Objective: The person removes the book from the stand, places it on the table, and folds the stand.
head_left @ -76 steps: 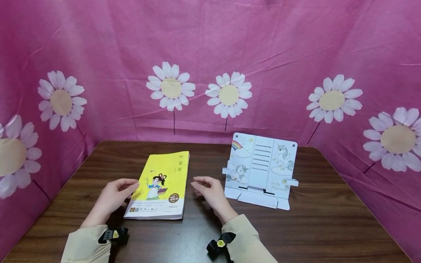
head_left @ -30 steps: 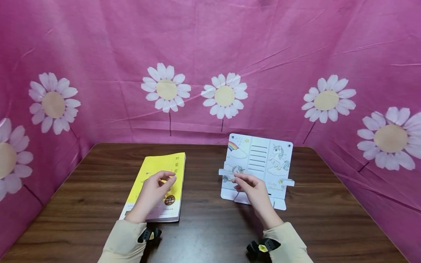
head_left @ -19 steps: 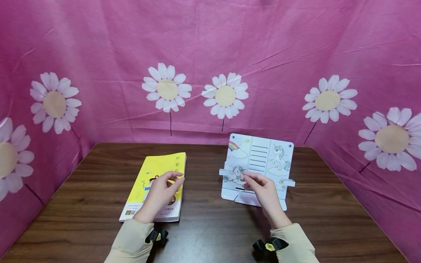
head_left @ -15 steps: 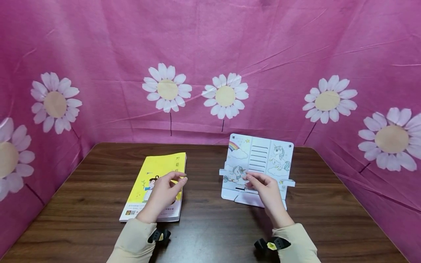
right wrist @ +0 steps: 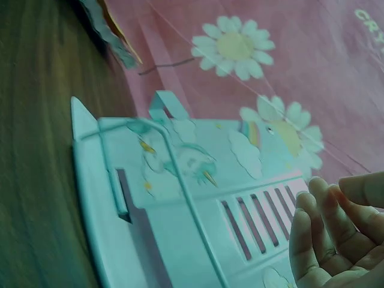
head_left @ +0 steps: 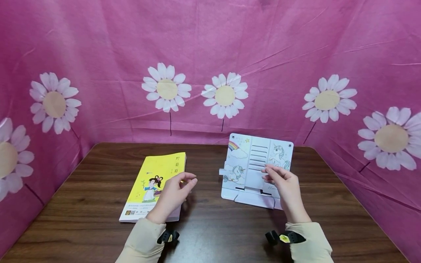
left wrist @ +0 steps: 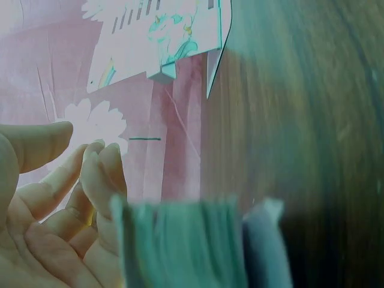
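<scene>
A yellow paperback book (head_left: 158,162) with a cartoon figure on its cover lies on the table at left. My left hand (head_left: 172,195) hovers over the book's lower right side, fingers loosely bent and holding nothing. To the right stands a white book stand (head_left: 236,157) with unicorn pictures and slots, leaning back. In front of its right half, my right hand (head_left: 287,188) has thumb and fingers loosely curved with nothing between them. The right wrist view shows the stand's panel (right wrist: 192,150) up close beside that hand. In the left wrist view, blurred page edges (left wrist: 180,246) rise below the hand.
Both things are on a dark brown wooden table (head_left: 210,237). A pink cloth (head_left: 197,36) printed with white daisies hangs behind and at both sides. Black straps with small devices circle both wrists. A small clip (head_left: 224,171) juts from the stand's left edge.
From the book's left edge, my left hand has moved right across the cover. My right hand has gone from between book and stand to the stand's right half. Book and stand stay put.
</scene>
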A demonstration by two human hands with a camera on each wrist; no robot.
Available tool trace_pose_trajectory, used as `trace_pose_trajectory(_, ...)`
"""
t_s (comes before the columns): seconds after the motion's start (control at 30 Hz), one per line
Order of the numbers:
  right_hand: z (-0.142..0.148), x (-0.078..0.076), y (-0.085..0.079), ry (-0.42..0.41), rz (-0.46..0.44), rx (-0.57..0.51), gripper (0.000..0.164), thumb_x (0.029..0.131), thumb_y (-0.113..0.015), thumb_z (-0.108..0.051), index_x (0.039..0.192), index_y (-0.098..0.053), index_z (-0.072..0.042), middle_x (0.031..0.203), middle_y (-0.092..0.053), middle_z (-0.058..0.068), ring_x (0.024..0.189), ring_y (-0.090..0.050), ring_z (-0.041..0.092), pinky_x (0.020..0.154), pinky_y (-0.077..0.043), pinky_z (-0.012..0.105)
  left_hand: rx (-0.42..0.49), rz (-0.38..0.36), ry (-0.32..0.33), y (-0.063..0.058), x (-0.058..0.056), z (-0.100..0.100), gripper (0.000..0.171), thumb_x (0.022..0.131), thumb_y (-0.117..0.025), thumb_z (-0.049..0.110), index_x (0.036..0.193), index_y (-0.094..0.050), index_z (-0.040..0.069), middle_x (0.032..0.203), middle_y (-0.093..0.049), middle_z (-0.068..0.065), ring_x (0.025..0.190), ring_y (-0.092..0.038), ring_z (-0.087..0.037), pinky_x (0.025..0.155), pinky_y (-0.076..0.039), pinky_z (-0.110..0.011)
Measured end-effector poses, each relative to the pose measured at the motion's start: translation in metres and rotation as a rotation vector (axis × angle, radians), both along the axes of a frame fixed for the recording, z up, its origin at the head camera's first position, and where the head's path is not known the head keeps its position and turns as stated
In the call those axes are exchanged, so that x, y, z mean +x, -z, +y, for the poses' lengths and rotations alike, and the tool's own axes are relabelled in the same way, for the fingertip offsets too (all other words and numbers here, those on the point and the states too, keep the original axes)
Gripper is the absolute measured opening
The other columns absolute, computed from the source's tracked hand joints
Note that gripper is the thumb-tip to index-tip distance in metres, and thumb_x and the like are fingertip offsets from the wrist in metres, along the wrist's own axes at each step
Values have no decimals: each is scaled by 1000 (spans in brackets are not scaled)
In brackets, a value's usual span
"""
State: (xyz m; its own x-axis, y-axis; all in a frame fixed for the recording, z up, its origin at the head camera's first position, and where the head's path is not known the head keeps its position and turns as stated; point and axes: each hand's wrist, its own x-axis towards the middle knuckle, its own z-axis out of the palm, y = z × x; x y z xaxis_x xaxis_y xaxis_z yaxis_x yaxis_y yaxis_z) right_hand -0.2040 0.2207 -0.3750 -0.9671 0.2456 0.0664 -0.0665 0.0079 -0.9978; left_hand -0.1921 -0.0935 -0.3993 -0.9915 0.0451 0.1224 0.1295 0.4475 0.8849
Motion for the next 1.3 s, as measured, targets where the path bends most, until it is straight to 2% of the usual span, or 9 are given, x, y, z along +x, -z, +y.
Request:
trace_pose_trajectory(0.07,5,-1,-1,10,8,-35,13,95,-66,-14,90,-75,-21,78,-74,-10,68,-69,4,70,-58,20,3,2,14,1,0,4,21,94,-67,21,111,-71,8,89,-66,-2,68,-57,-13,66,-48,-24)
trace_pose_trajectory(0.17,13,-1,-1,23,29,-75,19,95,-66,-12,85,-75,-26,77,-75,-10,66,-69,4,68,-58,20,5,1,35,2,0,9,23,95,-66,22,112,-70,7,90,-66,-2,68,-57,-14,67,-48,-25)
trace_pose_trajectory(0.37,25,-3,-1,31,39,-112,18,95,-66,-11,86,-76,-24,77,-75,-8,66,-69,5,67,-58,19,30,-19,60,3,-1,21,26,97,-64,27,116,-68,9,90,-67,-3,70,-64,-21,68,-51,-26)
trace_pose_trajectory(0.5,33,-5,0,45,13,-117,17,94,-67,-13,86,-76,-24,77,-75,-9,66,-69,5,67,-57,19,27,6,92,3,0,29,30,97,-63,29,117,-67,7,88,-68,-4,70,-65,-23,68,-51,-26)
trace_pose_trajectory(0.63,41,-5,0,64,-15,-118,12,94,-69,-15,89,-77,-22,79,-75,-10,67,-69,4,67,-57,19,38,6,131,3,1,37,33,98,-61,30,118,-66,5,87,-68,-11,60,-63,-23,57,-52,-27)
trace_pose_trajectory(0.8,49,-4,1,94,-35,-122,10,94,-69,-17,91,-77,-21,79,-76,-11,67,-69,4,68,-57,19,79,-40,166,6,1,48,34,98,-62,31,118,-65,3,87,-68,-18,52,-61,-24,45,-51,-31)
trace_pose_trajectory(1.07,63,-6,6,141,-71,-116,9,94,-69,-21,97,-77,-21,80,-76,-12,70,-70,5,68,-55,18,106,-96,210,12,1,63,36,98,-62,30,119,-65,1,91,-71,-17,58,-65,-23,51,-53,-30)
trace_pose_trajectory(1.3,74,-7,8,198,-84,-134,13,95,-68,-20,89,-76,-28,81,-75,-14,71,-70,5,68,-55,19,120,-121,224,13,3,76,39,98,-62,31,122,-65,1,92,-71,-18,59,-65,-22,53,-54,-29)
